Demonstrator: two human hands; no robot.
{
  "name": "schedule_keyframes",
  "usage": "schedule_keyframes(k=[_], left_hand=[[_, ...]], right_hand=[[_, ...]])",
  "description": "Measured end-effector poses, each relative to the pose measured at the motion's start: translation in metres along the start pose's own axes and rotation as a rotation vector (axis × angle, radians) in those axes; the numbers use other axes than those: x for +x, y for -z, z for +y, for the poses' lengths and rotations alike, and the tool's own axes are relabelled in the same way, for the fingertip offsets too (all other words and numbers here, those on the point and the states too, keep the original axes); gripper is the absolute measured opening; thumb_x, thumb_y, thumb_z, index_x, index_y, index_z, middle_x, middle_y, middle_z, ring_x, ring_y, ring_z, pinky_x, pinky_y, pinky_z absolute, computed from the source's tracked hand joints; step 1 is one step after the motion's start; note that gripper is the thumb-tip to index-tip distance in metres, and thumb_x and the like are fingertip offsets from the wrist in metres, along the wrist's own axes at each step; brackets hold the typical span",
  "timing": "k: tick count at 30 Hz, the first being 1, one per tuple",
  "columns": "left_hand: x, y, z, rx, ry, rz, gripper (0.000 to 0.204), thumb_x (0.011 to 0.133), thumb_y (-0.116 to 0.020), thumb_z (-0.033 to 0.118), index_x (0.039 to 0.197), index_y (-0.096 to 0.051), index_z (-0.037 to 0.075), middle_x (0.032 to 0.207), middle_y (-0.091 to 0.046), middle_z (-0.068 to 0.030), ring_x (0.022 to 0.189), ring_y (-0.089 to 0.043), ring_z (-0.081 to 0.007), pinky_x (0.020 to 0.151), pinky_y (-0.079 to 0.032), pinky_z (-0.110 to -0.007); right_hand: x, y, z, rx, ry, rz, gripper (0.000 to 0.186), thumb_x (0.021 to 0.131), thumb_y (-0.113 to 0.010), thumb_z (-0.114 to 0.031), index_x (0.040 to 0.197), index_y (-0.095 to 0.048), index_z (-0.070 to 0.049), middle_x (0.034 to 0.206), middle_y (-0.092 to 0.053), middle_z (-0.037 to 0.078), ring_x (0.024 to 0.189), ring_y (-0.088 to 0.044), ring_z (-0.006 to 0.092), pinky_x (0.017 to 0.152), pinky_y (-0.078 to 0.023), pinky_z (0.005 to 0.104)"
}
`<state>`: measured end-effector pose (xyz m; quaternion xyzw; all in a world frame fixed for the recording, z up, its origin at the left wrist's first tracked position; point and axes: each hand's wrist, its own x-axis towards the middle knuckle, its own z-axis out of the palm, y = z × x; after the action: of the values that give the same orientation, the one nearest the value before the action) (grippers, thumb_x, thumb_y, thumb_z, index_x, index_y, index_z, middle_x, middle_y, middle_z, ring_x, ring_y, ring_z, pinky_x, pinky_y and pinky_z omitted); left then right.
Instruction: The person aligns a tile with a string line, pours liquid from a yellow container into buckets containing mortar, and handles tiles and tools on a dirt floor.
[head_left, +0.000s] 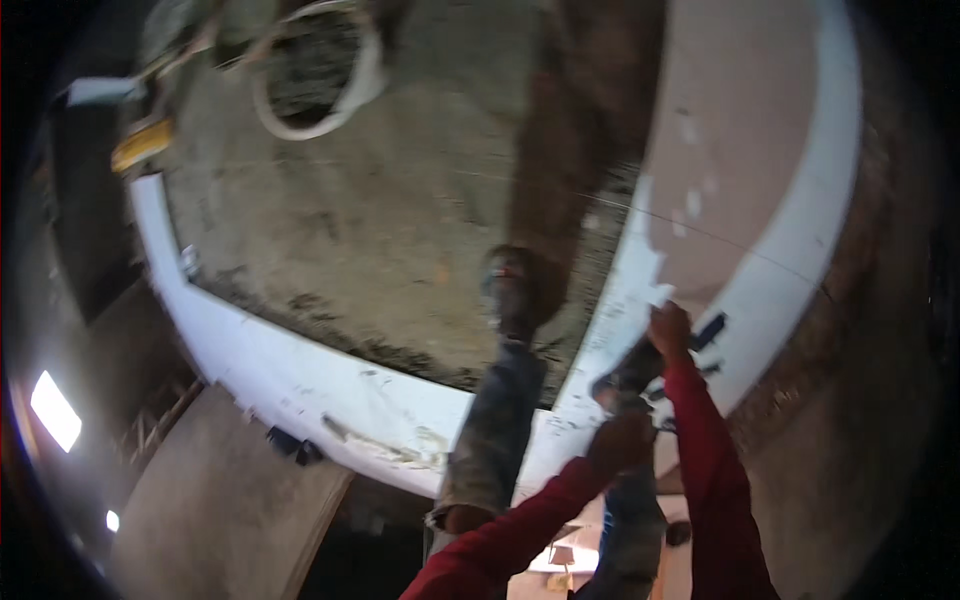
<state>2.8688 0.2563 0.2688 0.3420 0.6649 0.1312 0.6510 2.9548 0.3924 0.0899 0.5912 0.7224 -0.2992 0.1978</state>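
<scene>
My right hand [670, 330] is closed low over the white slab [600, 340], at the edge of its pinkish-brown patch [725, 130]. A small white bit [659, 294] shows at its fingertips; whether the hand grips it is unclear. Beside that hand lies a dark, handle-like piece [709, 331]. Nearer to me, my left hand [622, 442] is closed beside my right leg; blur hides what it may hold. My right shoe [628, 380] rests on the slab between the hands, and my left shoe [512, 285] stands on the grey floor.
A pale bucket [375, 75] of grey mortar-like material stands at the far left. Past it lies a yellow object [143, 145]. A thin string [700, 232] crosses above the slab. The white border [300, 345] curves left, with dark items [293, 445] below it.
</scene>
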Motion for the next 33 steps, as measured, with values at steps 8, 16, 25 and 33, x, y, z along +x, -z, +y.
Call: schedule_keyframes(k=[8, 16, 25, 33], left_hand=[[0.003, 0.048, 0.04, 0.101, 0.112, -0.199, 0.039, 0.084, -0.055, 0.032, 0.114, -0.049, 0.008, 0.104, -0.059, -0.0167, 0.092, -0.059, -0.033, 0.076, -0.048, -0.043], [0.002, 0.041, 0.035, 0.077, 0.077, -0.192, 0.039, 0.084, -0.056, 0.029, 0.114, -0.049, 0.006, 0.103, -0.06, -0.0162, 0.093, -0.06, -0.0309, 0.078, -0.048, -0.04], [0.003, 0.036, 0.03, 0.096, -0.01, -0.161, 0.038, 0.085, -0.054, 0.033, 0.112, -0.051, 0.006, 0.1, -0.06, -0.017, 0.088, -0.06, -0.0328, 0.074, -0.049, -0.04], [0.006, 0.025, 0.032, 0.144, 0.092, -0.266, 0.039, 0.085, -0.054, 0.032, 0.112, -0.051, 0.004, 0.096, -0.06, -0.0157, 0.081, -0.061, -0.0279, 0.072, -0.048, -0.037]], right_hand=[[0.002, 0.032, -0.021, 0.048, -0.183, -0.173, 0.032, 0.085, -0.047, -0.035, 0.087, -0.058, -0.005, 0.085, -0.063, 0.022, 0.082, -0.06, 0.0394, 0.074, -0.047, 0.0488], [-0.006, 0.026, -0.033, 0.094, -0.197, -0.182, 0.032, 0.085, -0.046, -0.034, 0.091, -0.057, -0.004, 0.08, -0.063, 0.021, 0.078, -0.061, 0.0399, 0.072, -0.049, 0.0476], [0.042, 0.067, -0.024, 0.105, -0.102, 0.229, 0.042, 0.077, -0.059, -0.017, 0.115, -0.045, -0.003, 0.128, -0.04, 0.02, 0.117, -0.04, 0.033, 0.09, -0.04, 0.0421], [0.071, 0.077, 0.006, -0.215, 0.024, 0.359, 0.061, 0.08, -0.048, -0.018, 0.135, -0.028, 0.0, 0.144, -0.023, 0.014, 0.128, -0.031, 0.0298, 0.099, -0.028, 0.0494]])
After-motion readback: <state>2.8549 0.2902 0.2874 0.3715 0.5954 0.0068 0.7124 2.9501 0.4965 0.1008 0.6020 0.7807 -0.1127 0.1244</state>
